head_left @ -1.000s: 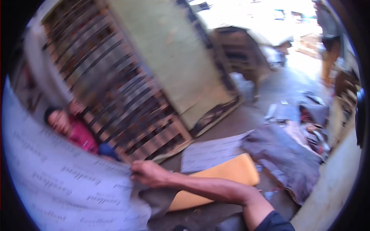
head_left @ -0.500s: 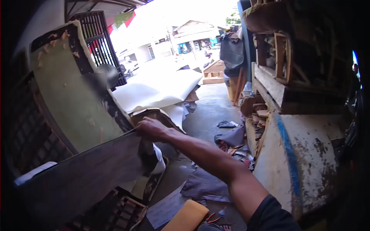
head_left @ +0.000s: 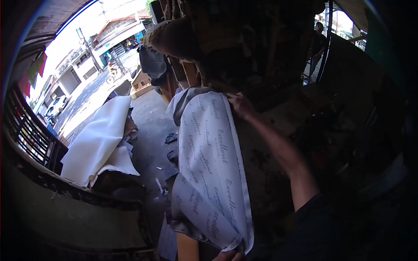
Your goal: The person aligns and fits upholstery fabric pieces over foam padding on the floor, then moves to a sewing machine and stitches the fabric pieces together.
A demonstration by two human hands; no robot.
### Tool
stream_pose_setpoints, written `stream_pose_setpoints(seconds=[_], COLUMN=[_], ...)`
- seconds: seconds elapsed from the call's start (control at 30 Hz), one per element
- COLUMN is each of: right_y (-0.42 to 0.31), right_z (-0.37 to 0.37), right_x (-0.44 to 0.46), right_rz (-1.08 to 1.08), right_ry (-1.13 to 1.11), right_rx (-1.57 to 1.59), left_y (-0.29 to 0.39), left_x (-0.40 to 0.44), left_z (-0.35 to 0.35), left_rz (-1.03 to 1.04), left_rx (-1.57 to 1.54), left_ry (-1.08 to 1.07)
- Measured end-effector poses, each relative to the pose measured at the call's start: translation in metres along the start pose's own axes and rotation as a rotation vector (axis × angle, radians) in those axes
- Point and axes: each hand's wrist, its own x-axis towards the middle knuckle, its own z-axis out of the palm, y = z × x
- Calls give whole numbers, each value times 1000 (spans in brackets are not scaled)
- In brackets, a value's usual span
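Note:
A long sheet of pale material (head_left: pixel 209 143), printed with "Excellent" on its backing, hangs lengthwise in front of me. My right hand (head_left: pixel 240 105) grips its far upper corner, with the arm stretched out. At the bottom edge of the view, my left hand (head_left: pixel 229 255) holds the near end; only its fingers show. The sheet's left side is folded over, showing a darker face. Beneath its near end is a yellow-orange piece (head_left: pixel 187 247).
White sheeting (head_left: pixel 102 139) is heaped on the left. A padded panel (head_left: pixel 87 217) lies at lower left. Scraps (head_left: pixel 160 185) litter the floor. Dark, cluttered furniture frames stand ahead and right. A person (head_left: pixel 318 41) is at upper right; a street lies beyond.
The view has swung right. My right hand has carried the sheet's corner rightward, and the printed side now faces me. My left hand has come into view at the bottom.

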Motion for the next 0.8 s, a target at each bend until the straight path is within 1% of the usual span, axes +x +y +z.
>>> stream_pose_setpoints(seconds=[0.03, 0.07, 0.1, 0.13, 0.17, 0.2, 0.23, 0.27, 0.3, 0.33, 0.4, 0.47, 0.53, 0.67, 0.7, 0.73, 0.8], right_y=[28, 35, 32, 17, 10, 7, 5, 8, -1, 0, 4, 2, 5, 3, 5, 4, 8], right_z=[6, 3, -14, -27, -33, -28, -22, -8, -31, -28, -29, -27, -25, -36, -34, -31, -29], right_x=[-53, -117, -178, -227, -278, -330, -381, -425, -432, -434, -432, -434, -432, -421, -420, -423, -423], right_rz=[196, 400, 358, 516, 526, 626, 501, 431, 309, 363, 472, 495, 500, 519, 501, 502, 488], right_ry=[-96, -193, -170, -80, -33, -76, -65, 6, 33, -9, -52, -31, -22, -17, -11, -4, -2], right_rx=[-81, -159, 19, 131, 132, 203, 84, 127, -1, 72, 185, 168, 164, 263, 260, 244, 222], left_y=[6, 7, 3, -3, -13, -18, -16, -15, -13, -9, -1, 3, 7, 25, 16, 20, 34], left_x=[12, 16, 9, -5, -22, -35, -50, -53, -56, -56, -54, -53, -50, -35, -51, -48, -40], left_z=[46, 90, 130, 166, 202, 224, 239, 258, 269, 274, 285, 289, 301, 311, 321, 323, 321], left_rz=[-41, -82, -124, -136, -141, -143, -132, -107, -122, -133, -196, -181, -227, -273, -239, -241, -374], left_rx=[-66, -130, -145, -117, -118, -137, -65, 15, 42, 48, 157, 124, 55, 14, 67, 65, -65], left_ry=[-87, -182, -277, -403, -448, -455, -565, -653, -640, -653, -764, -793, -763, -810, -803, -787, -731])
